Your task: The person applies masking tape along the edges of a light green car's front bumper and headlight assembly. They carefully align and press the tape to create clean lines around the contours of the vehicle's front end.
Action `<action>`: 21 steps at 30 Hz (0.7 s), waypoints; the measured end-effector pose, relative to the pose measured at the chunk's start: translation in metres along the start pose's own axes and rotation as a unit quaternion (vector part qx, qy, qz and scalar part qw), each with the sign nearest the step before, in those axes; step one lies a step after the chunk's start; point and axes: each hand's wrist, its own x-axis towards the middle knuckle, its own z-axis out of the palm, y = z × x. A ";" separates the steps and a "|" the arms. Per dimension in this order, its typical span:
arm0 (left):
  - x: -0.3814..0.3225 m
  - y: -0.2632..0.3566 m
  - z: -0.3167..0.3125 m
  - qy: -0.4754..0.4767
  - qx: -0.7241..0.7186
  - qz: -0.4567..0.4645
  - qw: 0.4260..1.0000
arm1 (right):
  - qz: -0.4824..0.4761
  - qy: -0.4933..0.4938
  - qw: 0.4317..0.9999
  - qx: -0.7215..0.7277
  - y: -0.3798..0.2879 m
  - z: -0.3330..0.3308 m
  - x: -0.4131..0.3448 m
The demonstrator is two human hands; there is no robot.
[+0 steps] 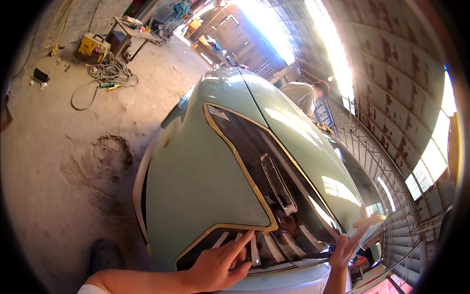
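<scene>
A pale green car body point(194, 176) stands before me, with a dark, glossy headlight point(257, 158) set into it. Yellow masking tape point(240, 158) runs along the lamp's edges and around its lower corner. My left hand point(216, 262) comes in from the lower left, its index fingertip at the tape near that corner, the other fingers loosely bent and holding nothing. At the lower right my right hand point(345, 246) is raised beside the bodywork, its fingers at a roll of masking tape point(369, 221). Whether the fingers pinch the roll or pass through it is unclear.
Another person point(301, 93) leans over the car's far side. On the floor at the upper left lie a coiled cable point(112, 72) and a yellow machine point(92, 47), beside a cluttered table point(137, 31). A car mirror point(375, 253) juts out at the lower right.
</scene>
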 end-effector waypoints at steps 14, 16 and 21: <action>0.059 0.021 -0.007 -0.067 -0.023 -0.109 0.992 | -0.009 0.018 0.998 -0.061 0.000 -0.004 0.000; 0.063 0.022 -0.015 -0.088 0.072 -0.100 0.988 | -0.001 0.016 0.997 -0.072 -0.002 -0.007 0.001; 0.067 0.012 -0.027 -0.080 0.200 -0.025 0.976 | 0.010 0.020 0.995 -0.092 0.000 -0.010 0.002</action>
